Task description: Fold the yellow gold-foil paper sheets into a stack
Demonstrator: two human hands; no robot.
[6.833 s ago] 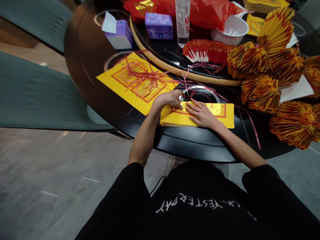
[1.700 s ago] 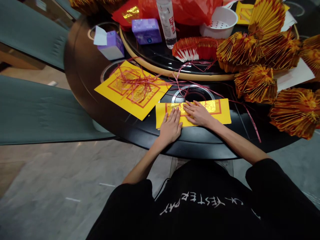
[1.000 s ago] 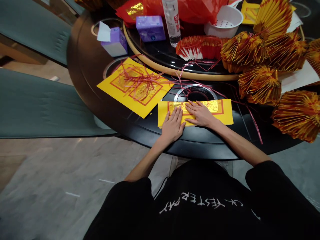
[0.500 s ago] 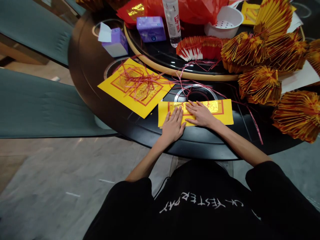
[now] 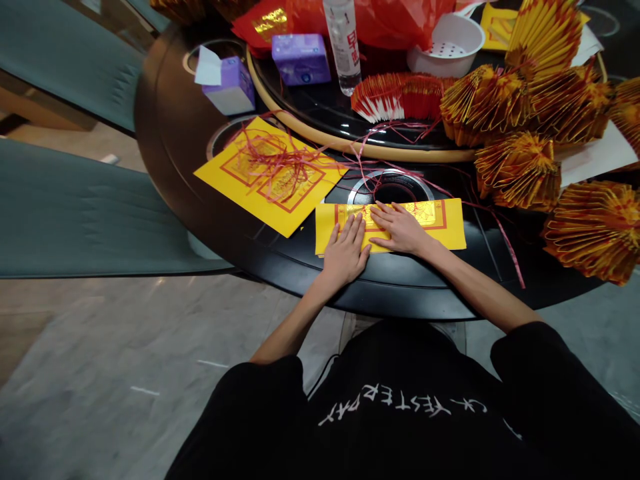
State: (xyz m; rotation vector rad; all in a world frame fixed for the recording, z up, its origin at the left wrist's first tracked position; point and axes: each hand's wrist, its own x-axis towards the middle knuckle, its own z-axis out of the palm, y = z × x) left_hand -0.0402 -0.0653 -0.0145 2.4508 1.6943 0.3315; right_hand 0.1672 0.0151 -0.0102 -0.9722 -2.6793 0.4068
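A folded strip of yellow joss paper [image 5: 450, 230] with a gold foil print lies along the near side of the black table. My left hand [image 5: 345, 250] rests flat on its left half, fingers stretched out and a little apart. Close beside it, my right hand [image 5: 400, 229] presses on the middle of the paper with its fingers extended. The two hands almost meet. To the left lie flat yellow joss paper sheets [image 5: 240, 180], with a tangle of pink plastic string [image 5: 285, 160] on top. Some strands trail right, behind the folded paper.
Fanned gold-and-red paper bundles [image 5: 520, 170] crowd the right side. On the raised turntable stand a clear bottle [image 5: 344, 47], a purple tissue pack [image 5: 301, 60], a white strainer [image 5: 447, 45] and red folded papers [image 5: 400, 97]. Another tissue pack [image 5: 230, 85] sits left, near green chairs [image 5: 75, 207].
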